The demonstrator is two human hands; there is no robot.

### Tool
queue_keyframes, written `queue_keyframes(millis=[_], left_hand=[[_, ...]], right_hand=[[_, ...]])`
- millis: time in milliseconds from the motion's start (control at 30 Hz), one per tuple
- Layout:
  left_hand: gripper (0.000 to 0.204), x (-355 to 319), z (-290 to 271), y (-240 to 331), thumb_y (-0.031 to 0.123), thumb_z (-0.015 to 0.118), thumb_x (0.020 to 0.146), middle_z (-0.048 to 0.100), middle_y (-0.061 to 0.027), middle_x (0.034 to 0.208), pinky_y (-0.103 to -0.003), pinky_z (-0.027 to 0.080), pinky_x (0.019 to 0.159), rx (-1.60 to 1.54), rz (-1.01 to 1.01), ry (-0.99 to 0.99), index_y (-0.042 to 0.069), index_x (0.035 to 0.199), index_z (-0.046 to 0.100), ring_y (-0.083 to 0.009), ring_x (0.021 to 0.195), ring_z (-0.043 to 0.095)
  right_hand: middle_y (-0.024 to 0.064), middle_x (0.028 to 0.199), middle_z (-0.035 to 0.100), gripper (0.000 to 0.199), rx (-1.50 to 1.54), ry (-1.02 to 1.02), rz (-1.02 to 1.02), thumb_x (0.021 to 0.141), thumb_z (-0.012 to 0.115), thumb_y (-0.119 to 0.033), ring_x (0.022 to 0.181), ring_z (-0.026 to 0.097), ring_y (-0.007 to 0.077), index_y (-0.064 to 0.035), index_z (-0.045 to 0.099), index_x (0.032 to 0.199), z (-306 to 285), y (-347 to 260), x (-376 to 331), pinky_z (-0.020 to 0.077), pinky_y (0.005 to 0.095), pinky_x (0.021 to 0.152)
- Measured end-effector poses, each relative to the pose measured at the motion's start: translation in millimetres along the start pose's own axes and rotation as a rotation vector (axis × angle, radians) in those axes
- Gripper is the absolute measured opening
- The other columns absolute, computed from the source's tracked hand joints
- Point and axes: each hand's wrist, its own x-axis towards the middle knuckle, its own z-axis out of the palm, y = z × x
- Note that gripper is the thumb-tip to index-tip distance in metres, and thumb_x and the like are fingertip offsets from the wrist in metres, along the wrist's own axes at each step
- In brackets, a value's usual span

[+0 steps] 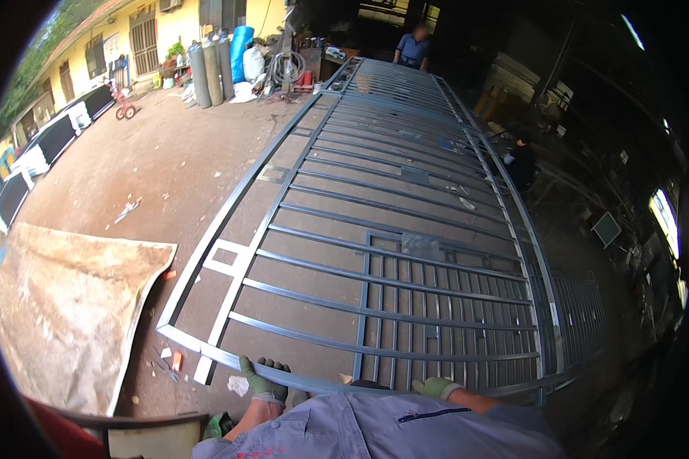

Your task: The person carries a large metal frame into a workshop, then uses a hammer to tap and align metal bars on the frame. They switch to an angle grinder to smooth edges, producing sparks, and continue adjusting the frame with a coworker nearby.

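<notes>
A long steel frame (292, 189) with many crossbars stretches away in front of me, its near end rail at my waist. My left hand (266, 380), in a green glove, grips the near rail toward its left side, with the fingers curled over the bar. My right hand (436, 388), also in a green glove, holds the same rail further right; its fingers are partly hidden. Under the bars lies a smaller barred metal panel (366, 298). At the far end another person (413, 49) in a blue shirt stands against the frame.
A dirty pale sheet (76, 306) covers floor at the left, near pliers (165, 370) and an orange piece (177, 360). Gas cylinders (210, 70) and a blue roll (241, 53) stand at the back. Another person (520, 162) crouches right of the frame. Dark wrapped panels (53, 145) lie far left.
</notes>
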Motion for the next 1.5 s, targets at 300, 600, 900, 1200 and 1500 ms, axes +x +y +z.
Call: queue_keyframes(millis=[300, 600, 900, 1200, 1500], left_hand=[[0.069, 203, 223, 105, 0.088, 0.07, 0.088, 0.055, 0.001, 0.069, -0.047, 0.052, 0.068, 0.052, 0.008, -0.022, 0.02, 0.083, 0.058, -0.0249, 0.063, 0.056], [0.071, 433, 583, 89, 0.089, 0.074, 0.083, 0.055, 0.0029, 0.066, -0.047, 0.053, 0.071, 0.09, -0.015, -0.066, 0.02, 0.078, 0.057, -0.0234, 0.062, 0.056], [0.071, 679, 857, 201, 0.089, 0.073, 0.084, 0.054, 0.0017, 0.068, -0.046, 0.052, 0.072, 0.137, -0.009, -0.034, 0.02, 0.079, 0.057, -0.0227, 0.065, 0.055], [0.068, 877, 1158, 310, 0.087, 0.072, 0.086, 0.059, 0.0014, 0.07, -0.046, 0.051, 0.071, 0.176, -0.016, -0.045, 0.02, 0.082, 0.06, -0.0245, 0.065, 0.058], [0.068, 1042, 1378, 267, 0.087, 0.07, 0.089, 0.058, 0.0017, 0.07, -0.047, 0.053, 0.072, 0.223, -0.026, -0.051, 0.02, 0.082, 0.058, -0.0242, 0.067, 0.059]], right_hand=[[0.0362, 0.132, 0.073, 0.082, 0.034, 0.004, -0.083, 0.112, 0.031, -0.061, 0.132, 0.066, 0.0537, 0.0036, 0.079, 0.126, -197, -144, 183, 0.0454, 0.0565, 0.119], [0.0361, 0.13, 0.073, 0.066, 0.08, 0.03, -0.092, 0.113, 0.032, -0.054, 0.124, 0.068, 0.0565, -0.0077, 0.074, 0.133, -553, -202, 361, 0.0472, 0.0623, 0.113], [0.0334, 0.127, 0.075, 0.063, 0.062, 0.013, -0.079, 0.113, 0.035, -0.051, 0.12, 0.071, 0.0557, -0.005, 0.072, 0.134, -812, -375, 583, 0.0512, 0.0606, 0.109], [0.0336, 0.121, 0.076, 0.055, 0.003, 0.055, -0.147, 0.113, 0.038, -0.044, 0.119, 0.071, 0.0562, -0.0021, 0.068, 0.132, -1083, -544, 736, 0.0502, 0.0631, 0.109], [0.0367, 0.121, 0.075, 0.058, 0.18, 0.09, -0.081, 0.114, 0.033, -0.048, 0.12, 0.071, 0.056, -0.008, 0.07, 0.132, -1301, -550, 884, 0.0493, 0.0623, 0.111]])
